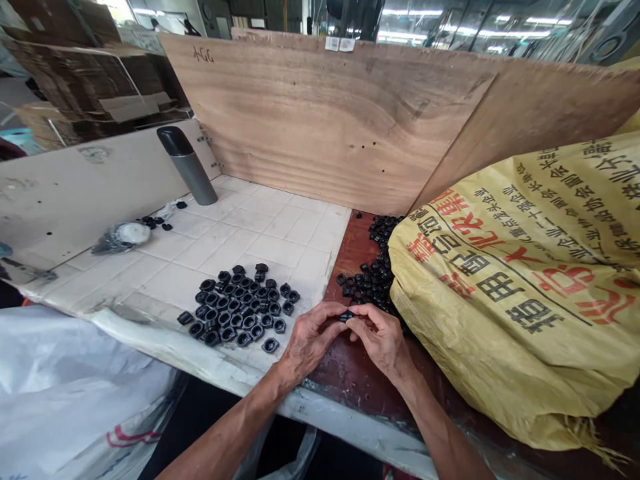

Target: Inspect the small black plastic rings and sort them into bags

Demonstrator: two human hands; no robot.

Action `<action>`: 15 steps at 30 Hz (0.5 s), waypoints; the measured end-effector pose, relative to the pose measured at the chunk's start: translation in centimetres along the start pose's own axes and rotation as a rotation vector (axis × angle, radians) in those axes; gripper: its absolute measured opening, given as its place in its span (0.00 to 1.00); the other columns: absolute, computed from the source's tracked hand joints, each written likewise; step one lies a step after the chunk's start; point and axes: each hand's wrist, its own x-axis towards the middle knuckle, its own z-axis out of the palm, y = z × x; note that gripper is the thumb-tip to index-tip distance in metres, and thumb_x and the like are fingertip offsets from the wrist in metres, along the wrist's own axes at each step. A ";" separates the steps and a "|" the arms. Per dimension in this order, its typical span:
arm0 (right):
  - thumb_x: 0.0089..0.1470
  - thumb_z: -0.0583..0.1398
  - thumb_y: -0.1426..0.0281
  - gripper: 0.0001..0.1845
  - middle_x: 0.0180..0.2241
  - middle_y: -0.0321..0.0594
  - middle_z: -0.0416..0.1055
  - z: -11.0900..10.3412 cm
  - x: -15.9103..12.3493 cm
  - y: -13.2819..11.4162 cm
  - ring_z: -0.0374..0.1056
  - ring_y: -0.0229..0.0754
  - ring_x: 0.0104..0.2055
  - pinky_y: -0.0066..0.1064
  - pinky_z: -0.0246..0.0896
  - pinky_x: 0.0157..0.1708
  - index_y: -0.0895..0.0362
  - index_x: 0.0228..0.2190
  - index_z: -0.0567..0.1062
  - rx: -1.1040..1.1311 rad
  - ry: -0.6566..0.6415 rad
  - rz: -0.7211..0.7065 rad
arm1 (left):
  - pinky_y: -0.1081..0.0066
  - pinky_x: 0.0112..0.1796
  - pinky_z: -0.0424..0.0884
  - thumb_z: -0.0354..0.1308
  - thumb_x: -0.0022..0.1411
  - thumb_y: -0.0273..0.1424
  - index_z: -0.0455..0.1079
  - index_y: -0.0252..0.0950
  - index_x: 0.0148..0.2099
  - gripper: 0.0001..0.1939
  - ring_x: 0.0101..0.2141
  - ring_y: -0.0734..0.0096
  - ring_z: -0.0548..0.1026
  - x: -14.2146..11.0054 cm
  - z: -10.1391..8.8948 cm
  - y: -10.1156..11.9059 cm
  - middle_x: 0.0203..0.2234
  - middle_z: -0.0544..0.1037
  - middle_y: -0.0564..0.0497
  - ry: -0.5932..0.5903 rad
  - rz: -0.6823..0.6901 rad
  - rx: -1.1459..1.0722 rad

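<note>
My left hand (310, 340) and my right hand (383, 340) meet above the edge of a white tiled slab (295, 230), pinching a small black ring-shaped part (346, 317) between their fingers. Most of the part is hidden by my fingertips. Left of my hands, a loose cluster of similar black hexagonal rings (235, 307) lies on the tiles. Right of my hands, a denser heap of black parts (375, 280) sits on a worn reddish-brown wooden board (350, 360).
A bulging yellow woven sack (520, 287) with red and black printing presses in on the right. A plywood board (320, 113) stands behind the tiles. A grey flask (186, 165), a small plastic bag (121, 237) and a white woven sack (65, 393) are to the left.
</note>
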 end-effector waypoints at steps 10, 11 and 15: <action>0.61 0.61 0.72 0.07 0.39 0.41 0.75 -0.5 0.3 0.4 0.72 0.43 0.43 0.35 0.67 0.45 0.53 0.39 0.79 -0.080 -0.010 -0.254 | 0.64 0.47 0.75 0.66 0.59 0.35 0.78 0.36 0.44 0.11 0.42 0.63 0.79 0.7 0.1 0.8 0.41 0.82 0.48 -0.004 -0.309 -0.216; 0.61 0.60 0.71 0.08 0.40 0.42 0.75 -0.5 0.3 0.4 0.72 0.44 0.43 0.36 0.67 0.46 0.53 0.40 0.79 -0.086 -0.015 -0.249 | 0.64 0.47 0.76 0.67 0.59 0.36 0.77 0.36 0.44 0.12 0.42 0.63 0.79 0.7 0.1 0.8 0.41 0.82 0.48 -0.007 -0.322 -0.235; 0.63 0.59 0.67 0.07 0.37 0.41 0.75 -0.3 0.1 0.3 0.73 0.43 0.38 0.34 0.69 0.40 0.53 0.39 0.77 -0.085 0.013 -0.152 | 0.64 0.47 0.76 0.67 0.59 0.37 0.77 0.37 0.43 0.12 0.42 0.63 0.79 0.7 0.4 0.7 0.40 0.81 0.47 0.032 -0.255 -0.213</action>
